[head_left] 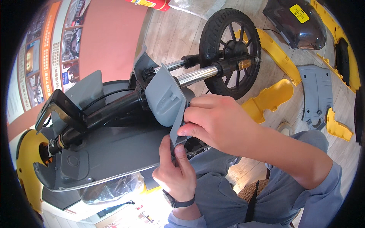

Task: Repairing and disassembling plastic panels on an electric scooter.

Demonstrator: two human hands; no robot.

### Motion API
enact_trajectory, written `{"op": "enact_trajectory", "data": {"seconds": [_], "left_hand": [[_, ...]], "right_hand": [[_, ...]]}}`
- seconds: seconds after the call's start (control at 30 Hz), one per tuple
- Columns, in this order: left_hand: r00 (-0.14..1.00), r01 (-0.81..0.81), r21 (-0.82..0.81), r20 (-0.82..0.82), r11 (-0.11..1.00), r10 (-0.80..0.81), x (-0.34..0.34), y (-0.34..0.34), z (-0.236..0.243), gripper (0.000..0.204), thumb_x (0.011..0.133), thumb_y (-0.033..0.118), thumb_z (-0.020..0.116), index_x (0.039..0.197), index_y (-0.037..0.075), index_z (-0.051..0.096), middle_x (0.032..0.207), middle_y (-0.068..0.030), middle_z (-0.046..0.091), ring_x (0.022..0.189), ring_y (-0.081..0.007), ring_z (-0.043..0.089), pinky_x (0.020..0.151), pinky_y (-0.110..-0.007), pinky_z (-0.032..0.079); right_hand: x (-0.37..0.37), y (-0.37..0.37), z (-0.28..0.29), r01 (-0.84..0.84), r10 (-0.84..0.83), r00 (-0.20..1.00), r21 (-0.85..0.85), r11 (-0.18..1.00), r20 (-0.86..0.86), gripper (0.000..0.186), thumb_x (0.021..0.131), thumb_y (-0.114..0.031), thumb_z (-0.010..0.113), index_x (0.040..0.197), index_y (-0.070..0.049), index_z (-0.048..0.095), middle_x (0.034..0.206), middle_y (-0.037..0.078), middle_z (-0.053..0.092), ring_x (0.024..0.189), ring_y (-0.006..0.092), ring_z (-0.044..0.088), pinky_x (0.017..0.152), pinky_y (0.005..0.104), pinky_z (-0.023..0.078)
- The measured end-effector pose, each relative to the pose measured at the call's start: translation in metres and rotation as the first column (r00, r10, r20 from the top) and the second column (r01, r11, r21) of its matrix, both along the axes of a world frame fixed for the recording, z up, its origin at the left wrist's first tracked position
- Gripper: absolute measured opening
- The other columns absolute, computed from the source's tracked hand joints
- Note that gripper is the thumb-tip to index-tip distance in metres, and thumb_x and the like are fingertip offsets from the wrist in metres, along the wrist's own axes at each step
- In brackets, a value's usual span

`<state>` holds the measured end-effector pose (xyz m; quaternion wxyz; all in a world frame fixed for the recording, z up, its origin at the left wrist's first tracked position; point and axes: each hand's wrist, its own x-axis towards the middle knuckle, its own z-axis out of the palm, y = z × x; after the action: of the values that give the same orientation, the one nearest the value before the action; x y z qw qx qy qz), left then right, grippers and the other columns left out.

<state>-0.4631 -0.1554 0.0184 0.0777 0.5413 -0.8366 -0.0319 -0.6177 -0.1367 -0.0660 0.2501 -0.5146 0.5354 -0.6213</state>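
A partly stripped scooter front end lies tilted over, its chrome fork tubes (197, 76) running to a black spoked wheel (230, 53). Around the fork sits a grey plastic cover (164, 97) with a narrow edge strip. My right hand (216, 117) pinches that edge from the far side, thumb and bent fingers on either face. Just below, my left hand (176, 173) grips the lower corner of the same cover between thumb and forefinger. What lies behind the edge is partly hidden by my fingers.
Yellow body panels (272, 97) lie on the floor at the right, beside a grey panel (316, 93) and a dark glossy shell (296, 24). A red cylinder (154, 3) lies at the top. The large grey scooter panel (114, 148) extends left below a black tube (114, 112).
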Motion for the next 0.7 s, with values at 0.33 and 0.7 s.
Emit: {"op": "enact_trajectory", "data": {"seconds": [0.33, 0.7], "left_hand": [[0.999, 0.024, -0.008, -0.033, 1.000, -0.024, 0.001, 0.000, -0.001, 0.033, 0.100, 0.021, 0.060, 0.126, 0.000, 0.062, 0.068, -0.0175, 0.067, 0.060, -0.0269, 0.072, 0.054, -0.032, 0.051], [0.998, 0.044, -0.012, -0.037, 0.999, -0.044, 0.004, -0.002, -0.002, 0.033, 0.100, 0.021, 0.061, 0.127, 0.002, 0.062, 0.065, -0.0160, 0.065, 0.054, -0.0273, 0.068, 0.051, -0.034, 0.049]], "right_hand": [[-0.002, 0.008, 0.000, -0.075, 0.074, 0.985, 0.002, 0.997, 0.155, 0.007, 0.088, -0.011, 0.068, 0.089, -0.005, 0.066, 0.083, 0.010, 0.061, 0.081, 0.0311, 0.064, 0.071, 0.0396, 0.051], [0.005, 0.013, 0.007, -0.020, 0.004, 0.952, 0.051, 0.998, 0.306, 0.006, 0.092, -0.007, 0.059, 0.092, -0.002, 0.063, 0.085, 0.015, 0.061, 0.083, 0.0350, 0.062, 0.074, 0.0431, 0.050]]}}
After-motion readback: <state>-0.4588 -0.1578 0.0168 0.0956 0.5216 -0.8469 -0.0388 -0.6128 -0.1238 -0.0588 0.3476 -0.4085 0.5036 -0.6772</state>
